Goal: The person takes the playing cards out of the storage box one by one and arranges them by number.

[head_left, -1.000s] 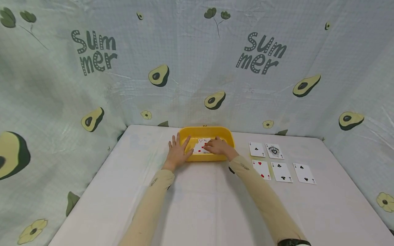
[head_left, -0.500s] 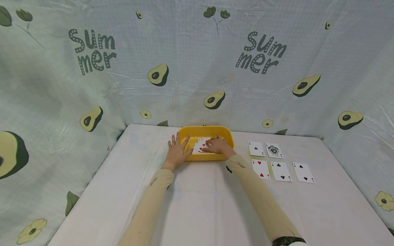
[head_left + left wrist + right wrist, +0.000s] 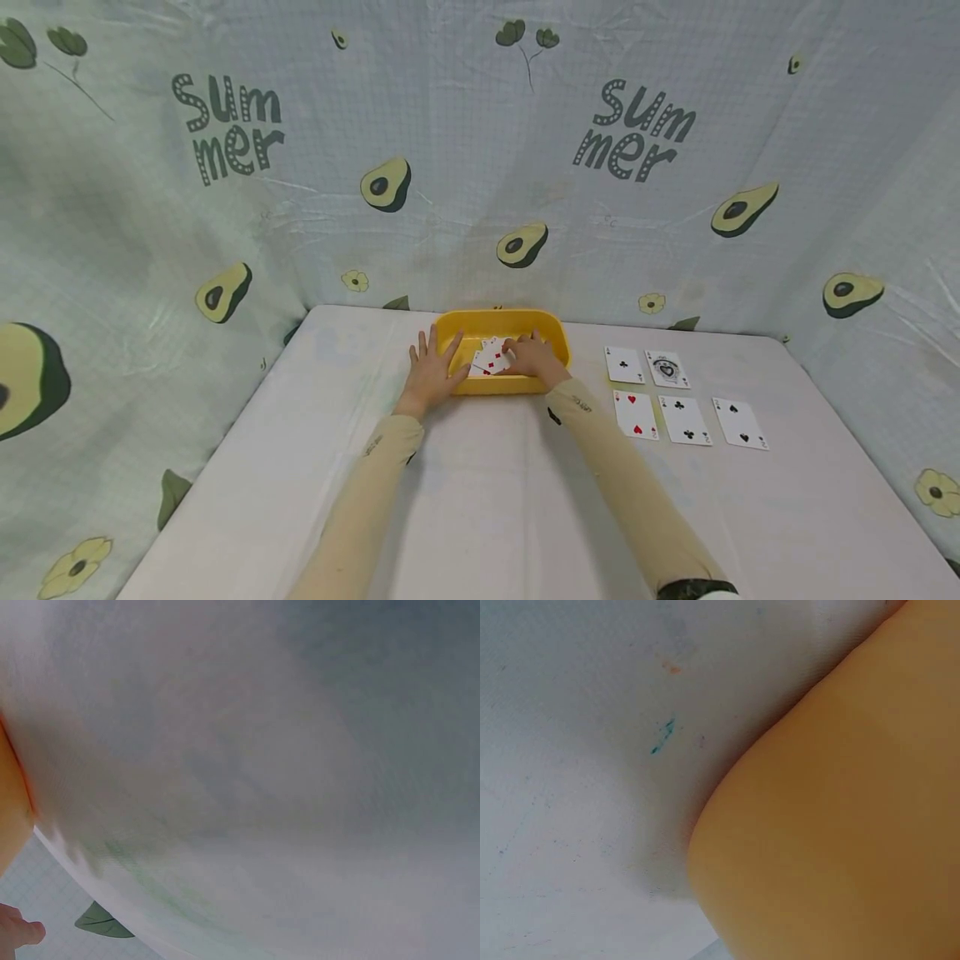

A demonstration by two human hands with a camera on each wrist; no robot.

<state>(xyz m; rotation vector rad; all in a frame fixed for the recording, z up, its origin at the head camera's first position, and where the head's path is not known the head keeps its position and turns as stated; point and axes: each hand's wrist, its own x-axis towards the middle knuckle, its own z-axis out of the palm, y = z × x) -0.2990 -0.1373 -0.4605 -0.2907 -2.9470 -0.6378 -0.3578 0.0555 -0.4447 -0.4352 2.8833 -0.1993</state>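
Note:
A yellow tray (image 3: pixel 517 385) stands at the table's far edge, holding overlapping playing cards. My left hand (image 3: pixel 429 373) rests on its left side with fingers spread. Inside the tray, my right hand (image 3: pixel 531 358) has thumb and forefinger at a red-diamond card (image 3: pixel 492 358), pinching its right side. The hand covers part of that card. In the left wrist view a fingertip (image 3: pixel 30 932) shows in the bottom left corner, below the tray's edge (image 3: pixel 11 802). The tray's outer wall (image 3: pixel 832 810) fills the right half of the right wrist view; the right hand is out of that view.
To the right of the tray lie an ace of clubs (image 3: pixel 624 365), an ornate ace (image 3: pixel 667 369), a two of hearts (image 3: pixel 636 414), a two of clubs (image 3: pixel 685 420) and a two of spades (image 3: pixel 740 423). An avocado-print cloth (image 3: pixel 450 150) hangs behind the table (image 3: pixel 480 500).
The red-diamond card has turned and shifted slightly under the right fingers, so more of its face shows. My right hand has drawn a little right. The left hand has stayed in place.

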